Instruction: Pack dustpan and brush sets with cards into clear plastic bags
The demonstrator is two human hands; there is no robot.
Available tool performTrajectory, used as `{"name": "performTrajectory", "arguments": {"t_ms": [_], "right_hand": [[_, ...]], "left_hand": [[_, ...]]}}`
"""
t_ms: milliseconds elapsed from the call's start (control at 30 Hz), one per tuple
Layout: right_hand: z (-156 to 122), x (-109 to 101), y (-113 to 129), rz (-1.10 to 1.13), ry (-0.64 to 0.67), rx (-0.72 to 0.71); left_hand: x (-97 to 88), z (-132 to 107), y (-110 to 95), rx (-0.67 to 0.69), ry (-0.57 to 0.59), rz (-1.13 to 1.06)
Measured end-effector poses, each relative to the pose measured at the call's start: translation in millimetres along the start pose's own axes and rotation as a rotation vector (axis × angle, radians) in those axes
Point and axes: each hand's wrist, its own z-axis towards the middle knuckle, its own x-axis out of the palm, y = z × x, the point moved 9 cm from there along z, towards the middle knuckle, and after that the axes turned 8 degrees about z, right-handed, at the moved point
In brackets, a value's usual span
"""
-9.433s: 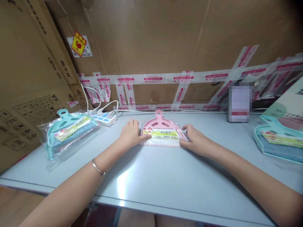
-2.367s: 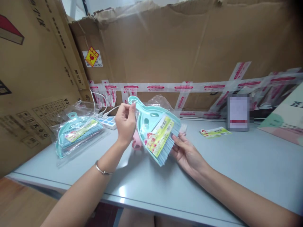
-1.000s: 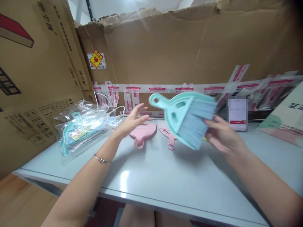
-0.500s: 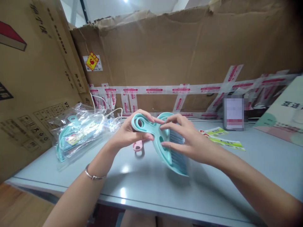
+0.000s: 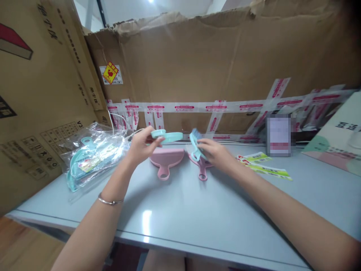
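Observation:
My left hand (image 5: 143,146) grips a mint dustpan (image 5: 172,137) by its handle end, holding it up nearly edge-on. In my right hand (image 5: 216,152) is a small mint brush (image 5: 196,145), its blue-grey bristles pointing up and away from me. Below the dustpan, a pink dustpan (image 5: 166,158) lies on the table with its handle towards me. A pink brush (image 5: 202,171) lies to the right of it, partly hidden by the mint brush and my right hand.
On the left lies a clear plastic bag (image 5: 96,158) with another mint dustpan set inside. Green-yellow labels (image 5: 265,167) and a phone (image 5: 278,135) are at the right. A large cardboard box (image 5: 183,67) closes off the back of the grey table (image 5: 203,218).
The mint brush and dustpan, nested together before, are now apart, one in each hand. My hands have separated, and the pink dustpan and pink brush beneath have come into view.

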Motion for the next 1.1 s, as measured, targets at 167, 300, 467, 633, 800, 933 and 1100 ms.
{"name": "performTrajectory", "arguments": {"t_ms": [167, 300, 467, 633, 800, 933, 1100], "right_hand": [[-19, 48, -22, 0.057, 0.227, 0.008], [-25, 47, -29, 0.083, 0.173, 0.056], [-31, 35, -38, 0.097, 0.000, 0.125], [-33, 10, -43, 0.127, -0.187, 0.177], [-33, -11, -35, 0.155, -0.310, 0.189], [-32, -25, -22, 0.198, -0.392, 0.187], [-36, -48, -14, 0.293, -0.630, 0.202]], "left_hand": [[37.3, -11, 14, -0.013, 0.405, 0.351], [55.9, -27, 27, -0.135, 0.670, 0.467], [74.3, -44, 28, -0.240, 0.842, 0.574], [67.0, -32, 28, -0.179, 0.672, 0.622], [14.1, -6, 19, -0.108, 0.067, 0.585], [-26.8, -6, 8, -0.057, -0.331, 0.263], [-35.8, -2, 4, -0.044, -0.311, -0.216]]}}
